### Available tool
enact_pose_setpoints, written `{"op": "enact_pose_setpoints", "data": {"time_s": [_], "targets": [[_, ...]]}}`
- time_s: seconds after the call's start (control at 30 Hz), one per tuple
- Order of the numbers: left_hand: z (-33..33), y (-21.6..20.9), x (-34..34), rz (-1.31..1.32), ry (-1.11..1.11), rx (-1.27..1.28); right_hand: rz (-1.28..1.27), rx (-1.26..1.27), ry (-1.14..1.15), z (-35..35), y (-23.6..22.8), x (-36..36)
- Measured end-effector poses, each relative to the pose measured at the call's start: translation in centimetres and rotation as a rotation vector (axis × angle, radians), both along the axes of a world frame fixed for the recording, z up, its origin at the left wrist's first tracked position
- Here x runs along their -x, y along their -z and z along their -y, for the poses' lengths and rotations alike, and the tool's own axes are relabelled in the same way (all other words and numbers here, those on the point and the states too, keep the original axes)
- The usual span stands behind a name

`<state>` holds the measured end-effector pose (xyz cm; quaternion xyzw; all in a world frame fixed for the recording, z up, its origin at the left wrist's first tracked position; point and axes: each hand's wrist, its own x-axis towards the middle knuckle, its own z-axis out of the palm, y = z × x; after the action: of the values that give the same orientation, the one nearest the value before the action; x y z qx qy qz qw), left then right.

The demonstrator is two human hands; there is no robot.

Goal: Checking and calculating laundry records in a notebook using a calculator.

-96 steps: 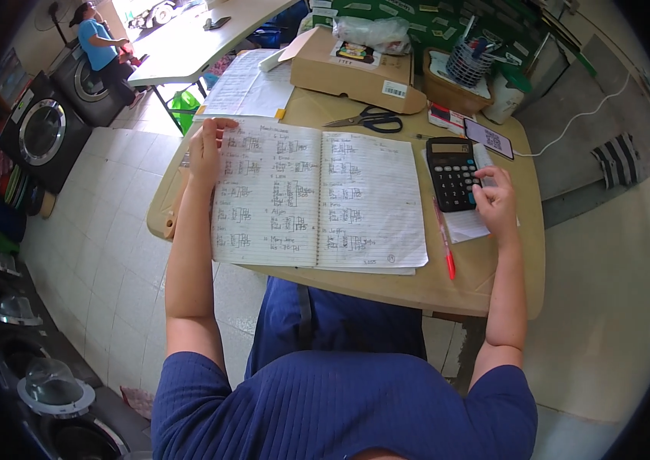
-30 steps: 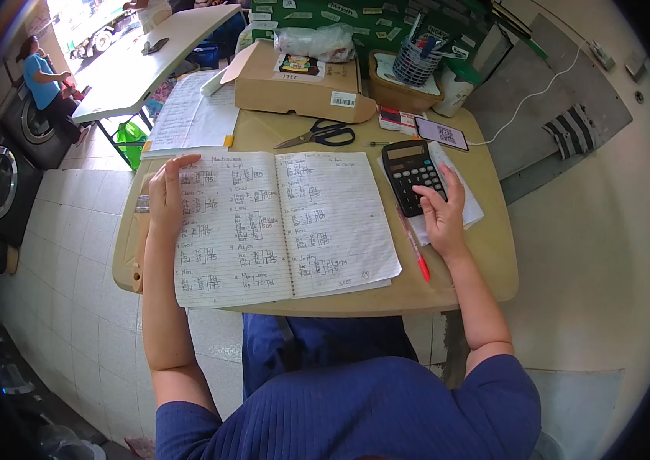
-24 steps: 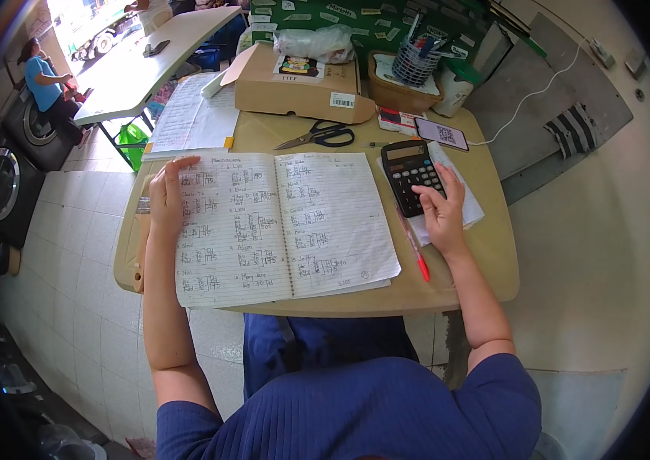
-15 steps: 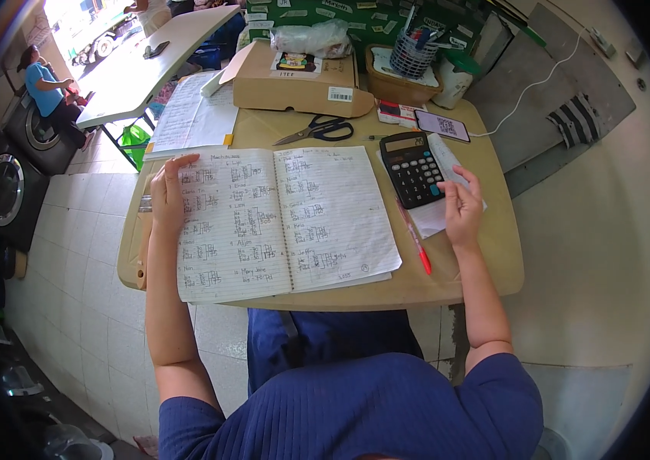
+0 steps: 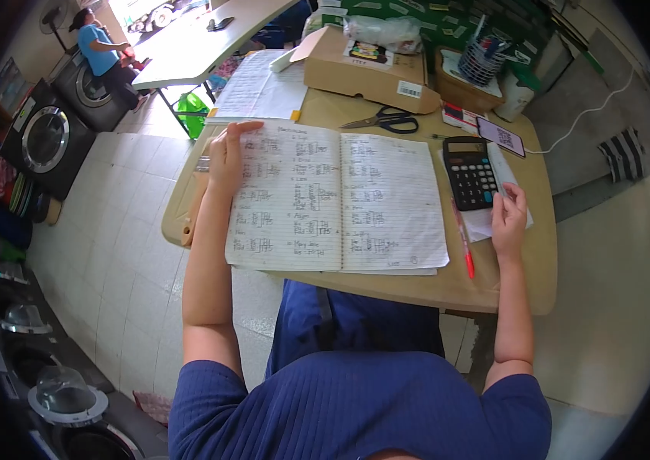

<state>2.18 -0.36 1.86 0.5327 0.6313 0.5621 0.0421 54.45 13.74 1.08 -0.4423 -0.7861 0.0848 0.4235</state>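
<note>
Our tan worktop [image 5: 425, 287] holds a big open notebook [image 5: 336, 199], its lined white pages full of small handwriting. We press our left hand [image 5: 227, 157] flat, fingers spread, on its left page. Our right hand [image 5: 509, 218] rests loosely open on white paper [image 5: 494, 222] beside the black calculator [image 5: 469, 173] and red pen [image 5: 464, 244].

Scissors [image 5: 383, 120], a cardboard box [image 5: 363, 65] and a calculator [image 5: 470, 172] crowd the far table [image 5: 448, 287]; the near edge lies bare.
</note>
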Motion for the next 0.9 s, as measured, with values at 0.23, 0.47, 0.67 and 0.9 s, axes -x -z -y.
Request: {"op": "enact_pose_setpoints", "data": {"time_s": [0.23,0.47,0.67,0.9], "targets": [[0.2,0.5,0.8,0.073,0.040,-0.011,0.107,0.038,-0.060,0.7,0.2,1.8],[-0.1,0.2,0.4,0.050,0.038,-0.006,0.133,0.046,-0.063,0.7,0.1,1.6],[0.0,0.5,0.7,0.030,0.024,-0.010,0.018,-0.018,-0.113,0.9,0.2,2.3],[0.0,0.8,1.0,0.067,0.051,0.005,0.214,-0.167,-0.183,1.9,-1.4,3.7]]}}
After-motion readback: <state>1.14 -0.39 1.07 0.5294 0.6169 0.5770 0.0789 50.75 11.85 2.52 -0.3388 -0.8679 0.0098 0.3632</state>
